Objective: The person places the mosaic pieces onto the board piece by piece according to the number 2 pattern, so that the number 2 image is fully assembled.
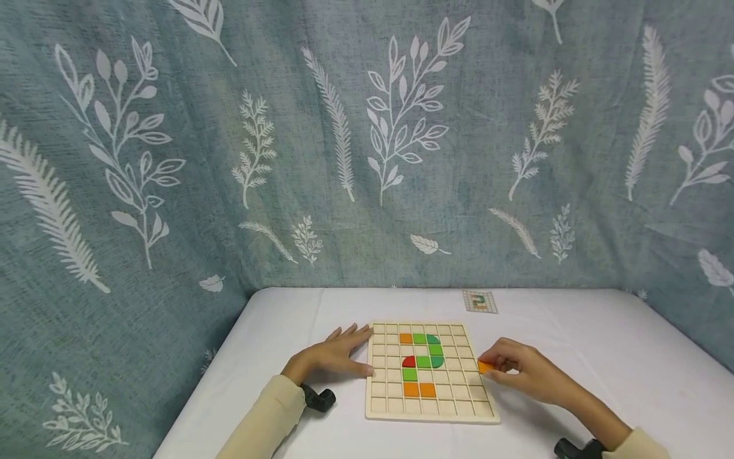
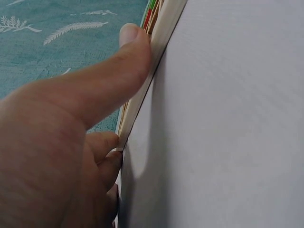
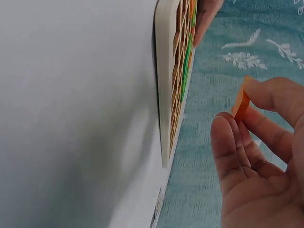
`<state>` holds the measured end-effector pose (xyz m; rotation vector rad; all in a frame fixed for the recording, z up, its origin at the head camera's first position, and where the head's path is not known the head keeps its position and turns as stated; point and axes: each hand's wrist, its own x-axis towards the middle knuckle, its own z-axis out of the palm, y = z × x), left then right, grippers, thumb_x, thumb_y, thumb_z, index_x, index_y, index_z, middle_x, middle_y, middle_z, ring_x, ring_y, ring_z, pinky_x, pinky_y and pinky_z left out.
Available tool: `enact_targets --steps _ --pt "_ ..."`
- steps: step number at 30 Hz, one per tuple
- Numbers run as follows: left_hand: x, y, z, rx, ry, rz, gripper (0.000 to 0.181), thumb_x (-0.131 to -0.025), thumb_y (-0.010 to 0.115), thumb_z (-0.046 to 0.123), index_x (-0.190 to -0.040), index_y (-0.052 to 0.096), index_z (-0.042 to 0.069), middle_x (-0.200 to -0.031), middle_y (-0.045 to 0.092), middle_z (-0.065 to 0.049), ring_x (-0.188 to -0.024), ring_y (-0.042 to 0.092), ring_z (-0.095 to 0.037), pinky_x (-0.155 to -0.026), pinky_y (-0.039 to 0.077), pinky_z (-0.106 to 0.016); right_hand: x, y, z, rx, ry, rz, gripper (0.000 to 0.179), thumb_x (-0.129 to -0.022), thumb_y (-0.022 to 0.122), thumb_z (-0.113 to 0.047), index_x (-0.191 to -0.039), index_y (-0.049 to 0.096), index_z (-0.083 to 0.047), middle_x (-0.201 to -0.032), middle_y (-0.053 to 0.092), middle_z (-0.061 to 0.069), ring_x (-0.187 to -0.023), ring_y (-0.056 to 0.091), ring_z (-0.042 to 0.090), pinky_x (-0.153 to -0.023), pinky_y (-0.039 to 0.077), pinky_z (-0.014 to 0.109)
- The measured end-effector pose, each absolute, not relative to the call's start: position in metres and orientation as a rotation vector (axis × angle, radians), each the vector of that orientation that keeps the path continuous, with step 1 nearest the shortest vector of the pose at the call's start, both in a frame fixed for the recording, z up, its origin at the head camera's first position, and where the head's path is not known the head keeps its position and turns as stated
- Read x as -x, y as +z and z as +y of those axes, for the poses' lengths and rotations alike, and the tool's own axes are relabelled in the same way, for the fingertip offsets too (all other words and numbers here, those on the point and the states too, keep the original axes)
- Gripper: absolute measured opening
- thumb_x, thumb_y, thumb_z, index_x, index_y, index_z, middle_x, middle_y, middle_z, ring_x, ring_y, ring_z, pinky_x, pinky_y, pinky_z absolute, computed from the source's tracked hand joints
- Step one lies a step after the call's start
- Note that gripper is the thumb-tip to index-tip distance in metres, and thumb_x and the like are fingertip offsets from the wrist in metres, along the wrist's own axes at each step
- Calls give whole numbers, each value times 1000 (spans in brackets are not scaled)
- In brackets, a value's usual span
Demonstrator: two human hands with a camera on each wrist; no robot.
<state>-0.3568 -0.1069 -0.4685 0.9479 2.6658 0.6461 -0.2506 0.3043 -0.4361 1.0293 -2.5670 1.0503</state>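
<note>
A pale wooden grid board [image 1: 390, 405] lies on the white table with orange, green, teal and red tiles in some of its squares. My left hand [image 1: 338, 354] rests at the board's left edge, fingers spread and fairly straight, the thumb [image 2: 135, 52] touching the rim. Beside the right edge, my right hand [image 1: 524, 370] pinches an orange tile [image 3: 241, 102] between thumb and fingers, a little above the board's level. Among the placed tiles are a red rounded one [image 1: 409, 361], a green square [image 1: 410, 375] and an orange square [image 1: 427, 390].
A small card [image 1: 480, 301] printed with a grid pattern lies on the table [image 1: 550, 319] behind the board, toward the right. A blue-green leaf-patterned curtain [image 1: 355, 146] hangs behind and to the left of the table. Dark wrist devices [image 1: 320, 399] sit on both wrists.
</note>
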Motion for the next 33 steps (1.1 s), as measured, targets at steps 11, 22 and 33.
enact_targets --steps 11,22,33 --pt "358 -464 -105 -930 639 2673 100 -85 67 65 -161 21 20 -169 15 2 -158 6 -26 -128 1 -51 255 -430 280 -1092 1024 -2567 15 -93 72 -13 -108 70 -12 -96 64 -1 -82 59 -1 -66 56 21" --pt "358 -468 -104 -928 641 2658 100 -84 67 65 -161 21 21 -169 15 1 -158 5 -26 -128 2 -51 256 -437 260 -1059 1071 -2636 18 -94 71 -23 -108 70 -12 -97 63 -5 -82 59 -1 -68 55 21" --pt "357 -467 -104 -915 644 2665 100 -84 68 64 -161 21 21 -169 15 3 -158 5 -25 -128 1 -51 259 -443 243 -1062 1123 -2674 19 -94 71 -25 -108 69 -13 -97 62 -4 -80 58 1 -69 56 22"
